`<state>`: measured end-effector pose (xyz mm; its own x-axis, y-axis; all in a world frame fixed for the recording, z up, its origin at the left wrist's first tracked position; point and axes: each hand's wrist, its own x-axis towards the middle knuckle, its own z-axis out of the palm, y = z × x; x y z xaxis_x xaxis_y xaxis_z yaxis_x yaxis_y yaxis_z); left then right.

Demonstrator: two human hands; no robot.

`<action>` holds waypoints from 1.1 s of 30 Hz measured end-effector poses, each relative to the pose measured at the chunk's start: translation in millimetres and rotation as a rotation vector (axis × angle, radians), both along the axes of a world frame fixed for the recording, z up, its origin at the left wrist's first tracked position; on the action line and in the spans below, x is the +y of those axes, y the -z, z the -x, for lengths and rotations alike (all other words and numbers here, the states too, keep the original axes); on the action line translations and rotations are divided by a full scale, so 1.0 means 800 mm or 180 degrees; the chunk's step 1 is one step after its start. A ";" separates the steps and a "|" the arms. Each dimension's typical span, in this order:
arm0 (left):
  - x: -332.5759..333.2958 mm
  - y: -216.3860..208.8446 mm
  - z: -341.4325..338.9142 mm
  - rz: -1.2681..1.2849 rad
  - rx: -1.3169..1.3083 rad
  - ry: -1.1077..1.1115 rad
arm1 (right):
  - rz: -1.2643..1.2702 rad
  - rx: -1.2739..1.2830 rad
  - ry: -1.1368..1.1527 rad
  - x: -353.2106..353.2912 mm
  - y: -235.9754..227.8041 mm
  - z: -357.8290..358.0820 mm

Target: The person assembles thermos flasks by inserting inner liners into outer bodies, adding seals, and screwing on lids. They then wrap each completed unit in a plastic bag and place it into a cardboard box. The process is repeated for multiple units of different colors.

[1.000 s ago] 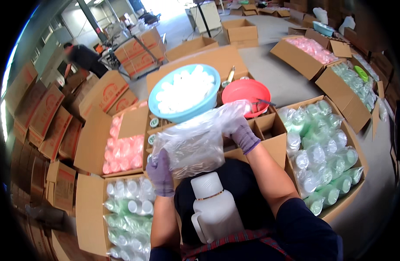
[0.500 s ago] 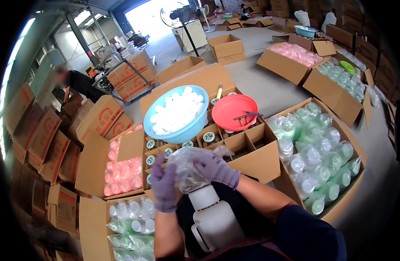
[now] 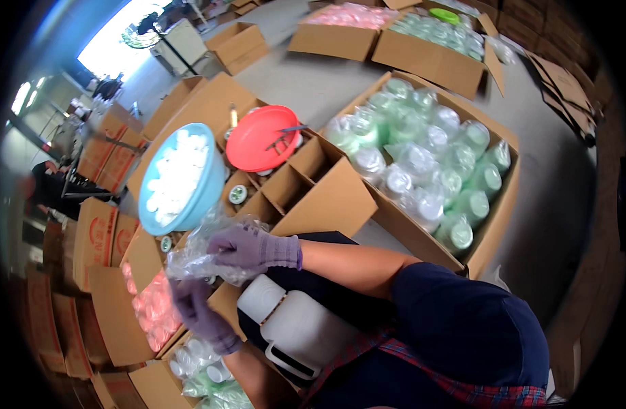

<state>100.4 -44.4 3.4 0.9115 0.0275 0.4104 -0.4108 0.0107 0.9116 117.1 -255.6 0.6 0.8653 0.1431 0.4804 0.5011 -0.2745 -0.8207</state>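
Observation:
A crumpled clear plastic bag (image 3: 207, 245) is gripped in the closed fingers of my right hand (image 3: 252, 247), which wears a lilac knit glove. My left hand (image 3: 202, 317), gloved alike, is at the bag's lower left edge; motion smears its fingers, so I cannot tell whether they hold the plastic. Below the hands, a white bottle-shaped container (image 3: 313, 324) with a side handle and a paler cap leans against my body. Ahead stands a divided carton (image 3: 326, 204) with jars in some compartments. A blue basin (image 3: 214, 180) full of small white pieces rests on it.
On the same carton sits a red basin (image 3: 255, 143) with dark tools. A carton of bagged green and clear bottles (image 3: 456, 170) is at right. Bagged pink items (image 3: 156, 310) and another carton of bagged bottles (image 3: 221, 375) lie at left. A person (image 3: 51, 191) bends at far left.
The view has swung right, so the scene sits further left. My right hand still holds the clear bag; my left hand has dropped from beside it to its lower edge.

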 end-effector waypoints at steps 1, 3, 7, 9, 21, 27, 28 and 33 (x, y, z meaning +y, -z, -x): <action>-0.005 -0.021 0.012 -0.0219 0.0011 -0.0690 | -0.0307 -0.0379 0.0591 0.000 -0.001 -0.002; -0.011 -0.021 0.011 -0.0308 -0.0206 -0.0469 | -0.0777 0.0086 0.0307 -0.017 0.007 0.007; -0.016 0.043 -0.018 -0.0939 0.0011 -0.0138 | -0.0922 -0.1515 -0.0049 0.014 0.030 0.019; 0.048 0.071 -0.053 -0.0702 0.0541 -0.0123 | -0.1079 -0.0625 -0.0673 -0.003 0.027 0.022; -0.036 -0.008 -0.021 -0.1775 0.0089 0.0338 | -0.0688 0.0060 -0.0106 -0.008 0.034 0.028; 0.047 0.079 -0.031 0.0702 0.0033 -0.0310 | -0.3259 0.1251 0.0524 -0.056 0.085 0.004; 0.020 0.077 -0.011 0.1333 0.0232 0.0040 | -0.3628 0.1236 0.0293 -0.050 0.090 0.008; 0.030 0.090 0.013 0.2230 0.0966 0.1152 | -0.2096 0.0821 -0.0302 -0.036 0.073 0.026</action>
<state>90.2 -20.2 -68.5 0.9810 -0.1307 0.1433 -0.0115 0.6984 0.7156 95.9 -284.4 -57.7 0.9612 -0.0260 0.2747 0.2658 0.3543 -0.8966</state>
